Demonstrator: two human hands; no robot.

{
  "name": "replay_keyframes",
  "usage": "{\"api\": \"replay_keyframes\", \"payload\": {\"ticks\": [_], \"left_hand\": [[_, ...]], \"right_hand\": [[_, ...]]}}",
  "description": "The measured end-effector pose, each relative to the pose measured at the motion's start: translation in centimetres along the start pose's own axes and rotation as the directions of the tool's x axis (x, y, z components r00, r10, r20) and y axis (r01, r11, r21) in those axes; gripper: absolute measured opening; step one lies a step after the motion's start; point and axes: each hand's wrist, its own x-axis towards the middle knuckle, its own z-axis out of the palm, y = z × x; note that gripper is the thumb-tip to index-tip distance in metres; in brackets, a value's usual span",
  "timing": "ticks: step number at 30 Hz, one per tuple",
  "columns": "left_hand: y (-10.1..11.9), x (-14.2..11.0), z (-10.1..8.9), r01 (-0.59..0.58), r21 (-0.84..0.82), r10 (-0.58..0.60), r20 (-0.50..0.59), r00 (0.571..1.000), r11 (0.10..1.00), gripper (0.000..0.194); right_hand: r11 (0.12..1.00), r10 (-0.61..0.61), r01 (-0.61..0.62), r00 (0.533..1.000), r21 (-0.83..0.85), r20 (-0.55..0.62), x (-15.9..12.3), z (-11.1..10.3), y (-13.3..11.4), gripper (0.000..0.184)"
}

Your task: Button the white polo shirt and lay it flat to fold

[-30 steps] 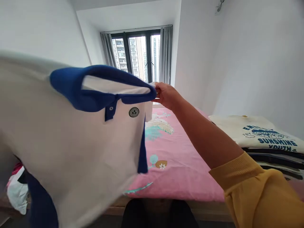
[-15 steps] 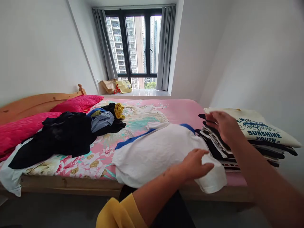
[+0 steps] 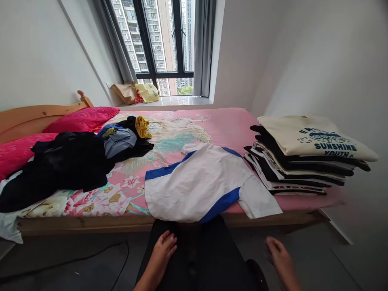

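Observation:
A white T-shirt with blue panels (image 3: 194, 184) lies spread out on the bed, its near hem at the bed's front edge. My left hand (image 3: 163, 252) is over my left thigh, below the shirt, with relaxed fingers and nothing in it. To the right of my legs hangs my right hand (image 3: 279, 256), empty, its fingers loosely bent and slightly blurred. Neither hand touches the shirt. Beside the shirt stands a pile of folded clothes (image 3: 300, 173), topped by a cream garment with "SUNSHINE YOUTH" print (image 3: 318, 135).
A heap of black clothes (image 3: 72, 161) covers the left part of the bed, with grey-blue and yellow pieces (image 3: 142, 127) behind. Pink pillows (image 3: 81, 121) lean by the wooden headboard (image 3: 39, 117). Paper bags (image 3: 124, 93) sit on the windowsill. A dark cable (image 3: 91, 254) crosses the floor.
Both hands have drawn back from above the shirt and the pile, down to my lap and right side. The shirt's near blue panel now shows. My view has tilted downward.

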Motion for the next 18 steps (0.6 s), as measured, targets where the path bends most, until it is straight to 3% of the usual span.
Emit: {"api": "replay_keyframes", "payload": {"ticks": [2, 4, 8, 12, 18], "left_hand": [[-0.3, 0.8, 1.0, 0.028, -0.062, -0.027, 0.015, 1.000, 0.998, 0.038], [-0.9, 1.9, 2.8, 0.066, -0.078, -0.063, 0.034, 0.997, 0.995, 0.045], [-1.8, 4.5, 5.8, 0.090, -0.086, -0.088, 0.027, 0.996, 0.992, 0.056], [-1.4, 5.6, 7.1, 0.054, -0.081, -0.048, 0.073, 0.996, 0.995, 0.052], [-1.1, 4.5, 7.6, 0.048, 0.002, -0.047, 0.200, 0.979, 0.999, 0.044]], "right_hand": [[0.988, 0.031, -0.033, 0.999, 0.154, 0.015, 0.1, 2.9, -2.6, 0.056], [0.937, 0.121, -0.153, 0.985, 0.314, 0.119, 0.5, 5.4, -4.9, 0.048], [0.819, 0.314, -0.406, 0.909, 0.406, 0.276, 0.6, 8.0, -7.0, 0.029], [0.816, 0.307, -0.407, 0.907, 0.412, 0.288, -0.2, 8.0, -7.5, 0.021], [0.814, 0.175, -0.259, 0.963, 0.520, 0.207, -0.1, 7.6, -8.9, 0.013]]}}
